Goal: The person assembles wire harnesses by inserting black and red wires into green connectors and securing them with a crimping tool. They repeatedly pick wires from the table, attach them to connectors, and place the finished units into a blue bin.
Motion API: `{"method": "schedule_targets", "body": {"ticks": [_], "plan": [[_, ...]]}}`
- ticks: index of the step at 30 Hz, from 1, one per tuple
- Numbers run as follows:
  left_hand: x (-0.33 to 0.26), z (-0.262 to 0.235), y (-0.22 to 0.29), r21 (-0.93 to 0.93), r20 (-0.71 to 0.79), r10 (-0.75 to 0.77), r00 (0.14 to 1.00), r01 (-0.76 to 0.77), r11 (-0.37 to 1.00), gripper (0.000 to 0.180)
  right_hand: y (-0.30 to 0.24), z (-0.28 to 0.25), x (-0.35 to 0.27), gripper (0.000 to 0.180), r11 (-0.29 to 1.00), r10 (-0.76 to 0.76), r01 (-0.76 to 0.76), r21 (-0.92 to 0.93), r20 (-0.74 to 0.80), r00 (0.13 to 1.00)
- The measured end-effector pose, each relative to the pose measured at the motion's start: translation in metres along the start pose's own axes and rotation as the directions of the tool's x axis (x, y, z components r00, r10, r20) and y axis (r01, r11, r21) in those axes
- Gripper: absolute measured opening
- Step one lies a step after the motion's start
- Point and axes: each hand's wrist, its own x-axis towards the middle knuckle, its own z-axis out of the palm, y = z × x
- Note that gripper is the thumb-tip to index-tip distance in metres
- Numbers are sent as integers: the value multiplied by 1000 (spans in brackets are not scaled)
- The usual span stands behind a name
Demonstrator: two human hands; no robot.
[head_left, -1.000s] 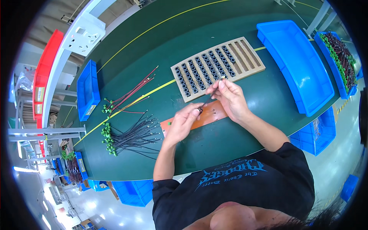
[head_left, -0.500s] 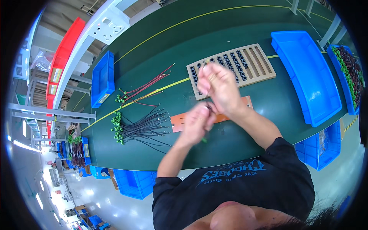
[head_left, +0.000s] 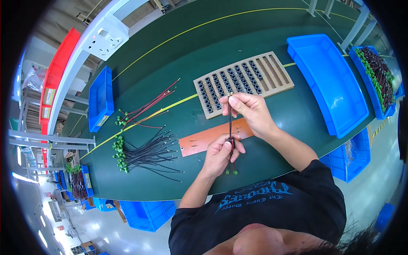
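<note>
My left hand (head_left: 216, 157) grips a small black cylindrical core (head_left: 231, 143) with dark wires running through it. Above it, my right hand (head_left: 251, 112) pinches the upper ends of those wires (head_left: 230, 123), which are drawn straight between both hands. Green connectors (head_left: 232, 172) hang at the lower ends, below my left hand. Behind my hands lies an orange strip (head_left: 195, 143) with small slots. Beyond it a slotted wooden tray (head_left: 285, 80) holds rows of black ring-shaped cores (head_left: 238, 76).
Left on the green table (head_left: 170, 55) lie black wires (head_left: 148, 149) with green connectors and fewer red wires (head_left: 151, 102). Blue bins stand at the left (head_left: 101, 100) and right (head_left: 329, 85). A far-right bin (head_left: 374, 80) is full of wires. A white frame with sockets (head_left: 104, 40) rises left.
My hands have moved apart and down toward me, stretching the wires upright between them. My right hand has come away from over the tray. The whole view has shifted slightly.
</note>
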Motion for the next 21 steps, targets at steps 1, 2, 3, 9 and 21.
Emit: {"method": "schedule_targets", "body": {"ticks": [1, 2, 3, 9, 21], "plan": [[1, 0, -1, -1, -1, -17, 1000, 17, 1000, 42, -1, 0, -1, 27, 1000, 15, -15, 15, 0, 1000], [1, 1, -3, -24, 1, -19, 1000, 19, 1000, 41, 2, -1, -1, 28, 1000, 8, -7, 9, -19, 1000], [2, 2, -4, -46, 3, -20, 1000, 20, 999, 40, 9, -2, -2, 28, 1000, 1, -1, 2, -37, 999], [1, 0, -2, -138, -10, -41, 999, 39, 990, 39, 11, -3, 4, 32, 868, 177, -163, 468, 16, 984], [-1, -2, 1, -237, 24, -154, 988, 155, 959, 42, 12, -12, 13, 30, 979, 197, -185, -86, 160, 967]]}}
